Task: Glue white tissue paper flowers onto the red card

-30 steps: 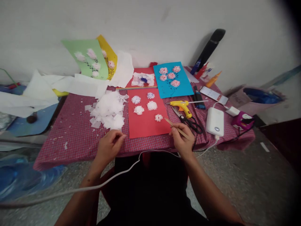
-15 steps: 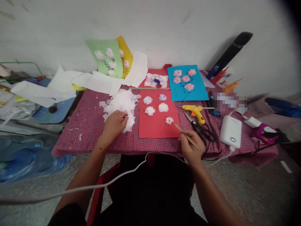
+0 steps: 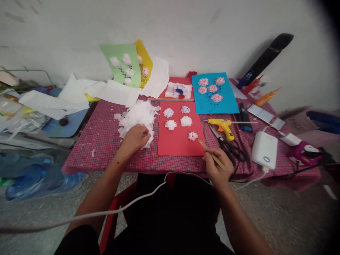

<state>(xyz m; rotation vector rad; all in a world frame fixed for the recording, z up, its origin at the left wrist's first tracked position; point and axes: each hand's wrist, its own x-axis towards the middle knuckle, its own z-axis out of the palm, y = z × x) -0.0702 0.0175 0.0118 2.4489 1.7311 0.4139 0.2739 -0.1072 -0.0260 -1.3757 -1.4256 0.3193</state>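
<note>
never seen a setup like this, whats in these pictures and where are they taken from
There is no machine. A camera on a person's head looks forward and down at their bare left hand and right hand. A red checked tablecloth lies underneath. The right hand holds a thin tan wooden-looking stick, its tip beside a white paper flower, one of five on a red sheet. The left hand is at a heap of thin white paper pieces; whether it grips one is hidden. Right of the sheet lie a yellow plastic glue gun and black-handled metal scissors.
</note>
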